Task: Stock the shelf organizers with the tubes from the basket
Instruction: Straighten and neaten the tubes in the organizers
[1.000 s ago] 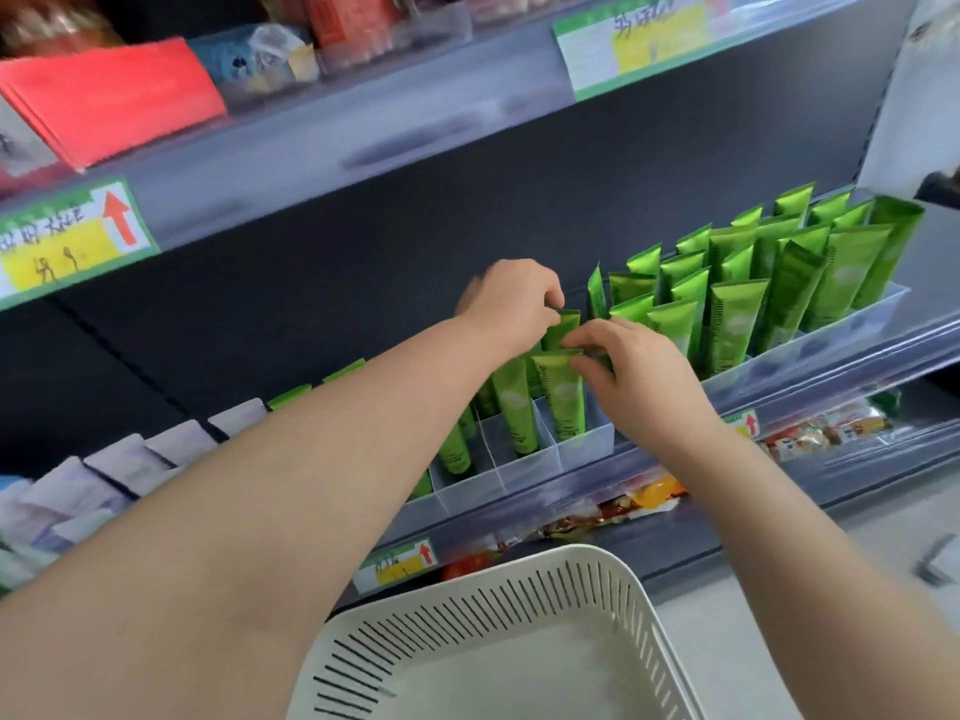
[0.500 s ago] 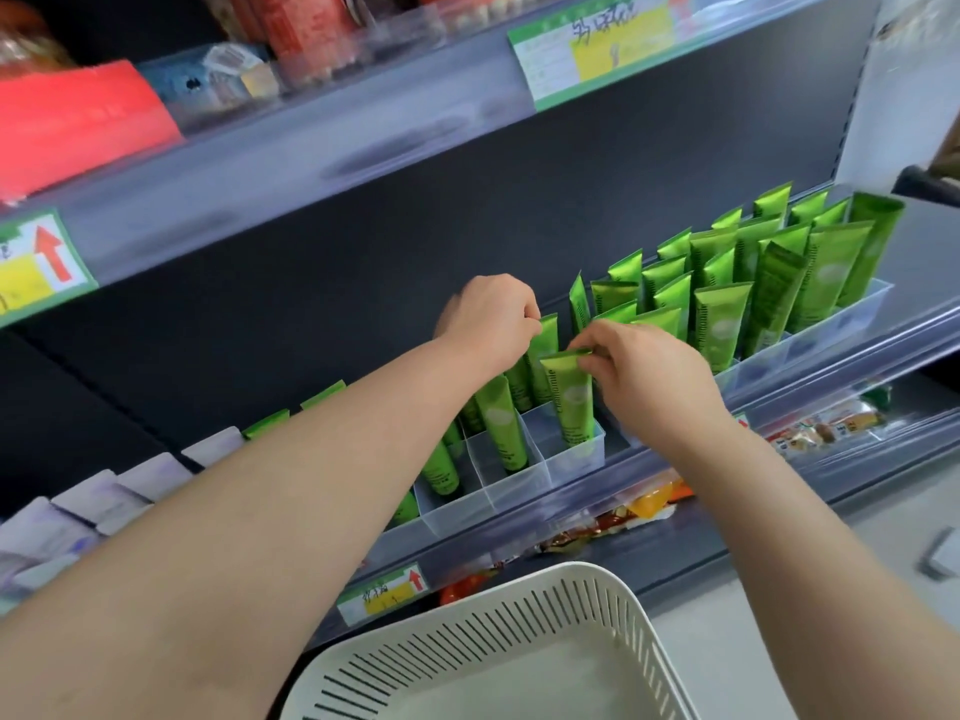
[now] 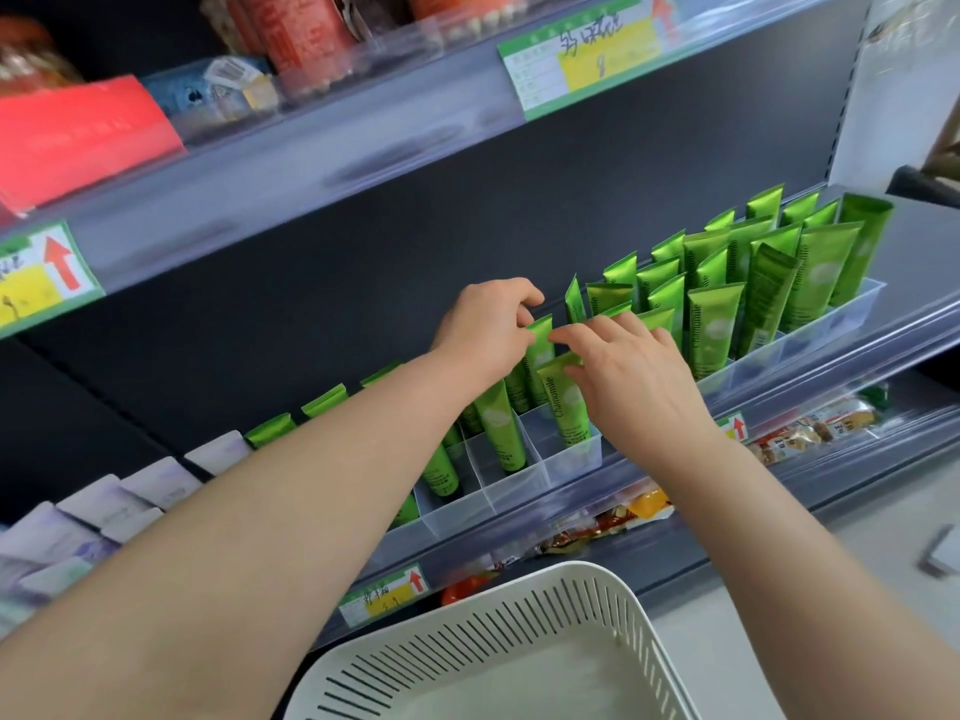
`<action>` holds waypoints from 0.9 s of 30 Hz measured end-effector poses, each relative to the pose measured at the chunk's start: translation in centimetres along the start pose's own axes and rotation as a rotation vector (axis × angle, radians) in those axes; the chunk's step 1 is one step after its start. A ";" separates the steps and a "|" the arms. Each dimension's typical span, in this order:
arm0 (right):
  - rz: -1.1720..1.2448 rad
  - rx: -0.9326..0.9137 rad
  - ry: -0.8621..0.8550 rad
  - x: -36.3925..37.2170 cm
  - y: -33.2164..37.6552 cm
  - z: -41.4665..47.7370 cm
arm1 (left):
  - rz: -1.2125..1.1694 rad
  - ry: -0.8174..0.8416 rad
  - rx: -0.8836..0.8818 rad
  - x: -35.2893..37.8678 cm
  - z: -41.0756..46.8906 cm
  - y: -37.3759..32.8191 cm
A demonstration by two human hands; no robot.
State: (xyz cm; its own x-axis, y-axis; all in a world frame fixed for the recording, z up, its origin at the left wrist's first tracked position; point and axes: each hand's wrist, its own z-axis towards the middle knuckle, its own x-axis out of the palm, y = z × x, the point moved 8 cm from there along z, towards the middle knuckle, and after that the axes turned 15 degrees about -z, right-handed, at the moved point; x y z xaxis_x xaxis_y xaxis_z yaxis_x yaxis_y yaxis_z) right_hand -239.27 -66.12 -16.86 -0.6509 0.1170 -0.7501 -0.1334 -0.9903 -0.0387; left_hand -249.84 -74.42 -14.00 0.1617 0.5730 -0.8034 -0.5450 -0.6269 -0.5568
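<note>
Green tubes stand upright in clear shelf organizers [image 3: 569, 462] on the middle shelf. My left hand [image 3: 485, 324] pinches the flat top of a green tube [image 3: 540, 350] in the second row. Just in front of it another green tube [image 3: 569, 402] stands in the front right compartment. My right hand [image 3: 631, 374] rests its straight fingers on that tube's top edge. A second organizer [image 3: 810, 332] to the right is packed with several green tubes [image 3: 711, 324]. The white slotted basket [image 3: 467, 646] sits below my arms, and its visible floor is bare.
Purple-white sachets [image 3: 98, 511] fill the shelf's left part. The upper shelf holds a red pack [image 3: 78, 137] and a price label [image 3: 582, 54]. Snack packets [image 3: 810, 433] lie on the lower shelf. Pale floor shows at the lower right.
My right hand's fingers went from a pinch on the front tube to lying straighter on its top. My left hand stayed at the second-row tube. The view drifted slightly.
</note>
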 end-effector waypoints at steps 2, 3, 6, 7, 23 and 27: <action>0.008 -0.002 -0.002 0.1 0.0 0.0 | -0.007 0.000 0.000 0.1 0.0 0.1; 0.014 -0.002 -0.005 0.1 0.0 0.0 | -0.009 -0.003 0.002 0.1 -0.1 0.1; 0.037 -0.002 -0.023 0.0 0.0 -0.1 | -0.012 -0.021 -0.005 0.0 0.0 0.2; 0.045 -0.003 -0.028 0.0 0.0 -0.1 | -0.017 -0.029 -0.006 0.0 0.0 0.2; 0.063 -0.022 -0.019 -0.1 0.4 0.1 | -0.011 -0.191 0.000 -3.0 1.4 1.1; 0.063 -0.033 -0.009 0.1 0.7 0.1 | 0.204 -0.066 -0.081 -1.8 1.6 2.4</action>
State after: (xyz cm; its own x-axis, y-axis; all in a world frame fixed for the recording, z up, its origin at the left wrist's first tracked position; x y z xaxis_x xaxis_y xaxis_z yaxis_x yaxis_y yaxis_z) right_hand -239.48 -66.82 -16.88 -0.6642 0.0549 -0.7456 -0.0677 -0.9976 -0.0132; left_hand -252.76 -76.10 -13.49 -0.0009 0.4617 -0.8871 -0.4930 -0.7720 -0.4013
